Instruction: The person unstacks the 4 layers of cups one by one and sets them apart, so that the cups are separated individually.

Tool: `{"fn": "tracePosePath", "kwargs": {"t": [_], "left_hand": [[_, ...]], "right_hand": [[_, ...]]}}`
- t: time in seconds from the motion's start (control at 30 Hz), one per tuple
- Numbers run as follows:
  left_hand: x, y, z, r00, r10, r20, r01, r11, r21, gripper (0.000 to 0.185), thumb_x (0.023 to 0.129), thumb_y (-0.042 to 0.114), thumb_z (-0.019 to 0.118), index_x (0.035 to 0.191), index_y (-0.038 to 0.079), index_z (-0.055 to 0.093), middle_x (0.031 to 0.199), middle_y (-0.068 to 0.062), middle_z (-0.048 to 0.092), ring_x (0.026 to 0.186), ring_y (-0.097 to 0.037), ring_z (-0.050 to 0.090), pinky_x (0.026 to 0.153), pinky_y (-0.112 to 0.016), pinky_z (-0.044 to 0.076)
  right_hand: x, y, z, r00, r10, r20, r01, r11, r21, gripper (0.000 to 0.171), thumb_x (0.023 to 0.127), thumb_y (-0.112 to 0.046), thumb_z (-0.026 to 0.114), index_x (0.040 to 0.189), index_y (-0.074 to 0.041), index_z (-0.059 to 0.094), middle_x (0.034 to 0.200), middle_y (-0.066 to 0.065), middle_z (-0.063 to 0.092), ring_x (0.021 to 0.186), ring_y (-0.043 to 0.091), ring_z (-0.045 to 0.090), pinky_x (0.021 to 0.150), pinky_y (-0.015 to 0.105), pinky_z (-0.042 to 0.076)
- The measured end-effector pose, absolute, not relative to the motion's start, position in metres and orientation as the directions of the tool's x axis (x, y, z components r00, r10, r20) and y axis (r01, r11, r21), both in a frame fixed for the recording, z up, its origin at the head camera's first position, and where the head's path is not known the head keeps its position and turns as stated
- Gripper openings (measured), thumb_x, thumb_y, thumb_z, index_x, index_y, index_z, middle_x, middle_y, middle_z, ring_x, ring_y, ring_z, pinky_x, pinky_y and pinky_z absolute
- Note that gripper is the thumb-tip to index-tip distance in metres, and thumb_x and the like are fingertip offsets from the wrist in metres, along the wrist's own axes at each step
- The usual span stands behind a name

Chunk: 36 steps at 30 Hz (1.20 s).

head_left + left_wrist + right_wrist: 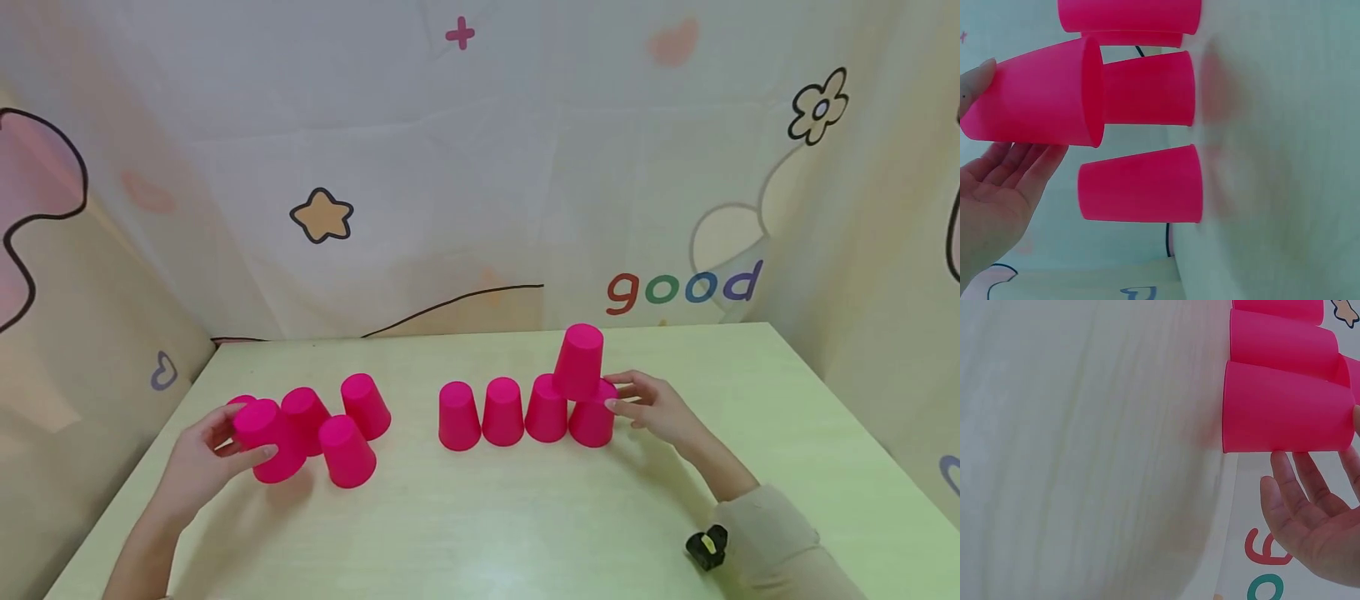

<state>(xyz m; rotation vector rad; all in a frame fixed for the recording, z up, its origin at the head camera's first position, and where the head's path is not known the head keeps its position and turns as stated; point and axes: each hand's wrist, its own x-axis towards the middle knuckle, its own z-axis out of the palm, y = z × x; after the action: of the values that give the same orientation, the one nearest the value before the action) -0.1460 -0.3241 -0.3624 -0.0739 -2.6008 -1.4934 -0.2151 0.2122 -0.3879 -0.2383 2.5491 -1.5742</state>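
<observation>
A printed curtain [480,167] with a star, a flower and the word "good" closes off the room behind and to both sides of a pale green surface [480,517]. Beside the right hand [652,408], whose grip is loose with straight fingers touching the end cup, stands a row [525,410] of four upside-down pink cups; a fifth cup [579,361] sits on the two nearest that hand. The left hand [202,454] grips a cup [266,440] off the surface, axis tilted, base up toward the camera. Just right of it stand more upturned cups [352,429].
</observation>
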Motion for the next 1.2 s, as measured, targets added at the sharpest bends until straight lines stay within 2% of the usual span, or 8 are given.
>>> {"fn": "tracePosePath", "kwargs": {"t": [0.13, 0.23, 0.3, 0.43, 0.6, 0.9, 1.03, 1.2], "left_hand": [[-0.149, -0.326, -0.371, -0.996, -0.032, 0.088, 0.056, 0.548, 0.835, 0.066, 0.077, 0.023, 0.074, 0.130, 0.001, 0.041, 0.109, -0.003, 0.054, 0.090, -0.001, 0.053, 0.073, -0.018, 0.050], [-0.151, -0.326, -0.376, -0.998, -0.026, 0.057, 0.032, 0.562, 0.826, 0.066, 0.077, 0.023, 0.074, 0.130, 0.002, 0.041, 0.115, -0.014, 0.052, 0.095, -0.011, 0.053, 0.073, -0.020, 0.050], [-0.153, -0.325, -0.379, -0.999, -0.018, 0.040, 0.023, 0.565, 0.825, 0.066, 0.076, 0.022, 0.074, 0.130, 0.002, 0.041, 0.118, -0.017, 0.051, 0.099, -0.018, 0.052, 0.073, -0.021, 0.050], [-0.156, -0.324, -0.387, -1.000, -0.004, 0.016, 0.010, 0.568, 0.823, 0.063, 0.076, 0.021, 0.074, 0.128, 0.002, 0.042, 0.119, -0.018, 0.051, 0.105, -0.029, 0.050, 0.074, -0.022, 0.050], [-0.159, -0.326, -0.395, -1.000, -0.004, -0.014, -0.014, 0.575, 0.818, 0.064, 0.076, 0.019, 0.074, 0.127, 0.000, 0.042, 0.119, -0.021, 0.050, 0.107, -0.035, 0.049, 0.074, -0.025, 0.051], [-0.155, -0.330, -0.395, -0.999, 0.003, -0.046, -0.035, 0.602, 0.798, 0.066, 0.077, 0.018, 0.073, 0.130, -0.001, 0.038, 0.121, -0.022, 0.048, 0.108, -0.037, 0.048, 0.076, -0.032, 0.052], [-0.152, -0.329, -0.384, -1.000, 0.007, 0.000, 0.004, 0.634, 0.773, 0.071, 0.077, 0.022, 0.073, 0.133, -0.001, 0.035, 0.124, -0.022, 0.047, 0.110, -0.036, 0.047, 0.082, -0.034, 0.050], [-0.149, -0.324, -0.370, -0.998, 0.011, 0.063, 0.055, 0.654, 0.755, 0.070, 0.079, 0.025, 0.071, 0.134, 0.000, 0.035, 0.126, -0.019, 0.046, 0.111, -0.034, 0.046, 0.085, -0.029, 0.048]], "right_hand": [[-0.214, 0.212, -0.391, -0.979, -0.200, -0.030, -0.063, 0.442, -0.895, 0.047, 0.087, -0.022, 0.061, 0.126, -0.002, 0.046, 0.119, 0.023, 0.050, 0.103, 0.035, 0.053, 0.073, 0.043, 0.052], [-0.213, 0.212, -0.392, -0.979, -0.200, -0.030, -0.062, 0.442, -0.895, 0.048, 0.087, -0.022, 0.062, 0.127, -0.002, 0.046, 0.119, 0.023, 0.050, 0.103, 0.035, 0.053, 0.074, 0.043, 0.052], [-0.213, 0.212, -0.393, -0.979, -0.202, -0.031, -0.062, 0.439, -0.896, 0.048, 0.087, -0.022, 0.061, 0.127, -0.002, 0.045, 0.120, 0.023, 0.050, 0.103, 0.035, 0.053, 0.074, 0.043, 0.052], [-0.213, 0.212, -0.392, -0.977, -0.209, -0.029, -0.066, 0.433, -0.899, 0.046, 0.088, -0.021, 0.060, 0.127, -0.002, 0.046, 0.120, 0.023, 0.049, 0.106, 0.037, 0.051, 0.074, 0.044, 0.052], [-0.213, 0.212, -0.391, -0.976, -0.217, -0.025, -0.072, 0.426, -0.902, 0.046, 0.088, -0.021, 0.060, 0.128, -0.002, 0.045, 0.121, 0.023, 0.049, 0.106, 0.037, 0.050, 0.074, 0.045, 0.051], [-0.214, 0.212, -0.392, -0.978, -0.207, -0.017, -0.079, 0.443, -0.893, 0.048, 0.087, -0.024, 0.062, 0.127, -0.004, 0.046, 0.120, 0.022, 0.049, 0.105, 0.036, 0.052, 0.075, 0.043, 0.052], [-0.214, 0.213, -0.392, -0.978, -0.207, -0.022, -0.074, 0.445, -0.893, 0.047, 0.087, -0.023, 0.061, 0.127, -0.004, 0.046, 0.120, 0.022, 0.049, 0.105, 0.036, 0.051, 0.074, 0.043, 0.052], [-0.215, 0.213, -0.391, -0.977, -0.213, -0.009, -0.088, 0.442, -0.893, 0.046, 0.088, -0.022, 0.061, 0.127, -0.003, 0.046, 0.120, 0.023, 0.049, 0.104, 0.037, 0.052, 0.073, 0.044, 0.052]]}}
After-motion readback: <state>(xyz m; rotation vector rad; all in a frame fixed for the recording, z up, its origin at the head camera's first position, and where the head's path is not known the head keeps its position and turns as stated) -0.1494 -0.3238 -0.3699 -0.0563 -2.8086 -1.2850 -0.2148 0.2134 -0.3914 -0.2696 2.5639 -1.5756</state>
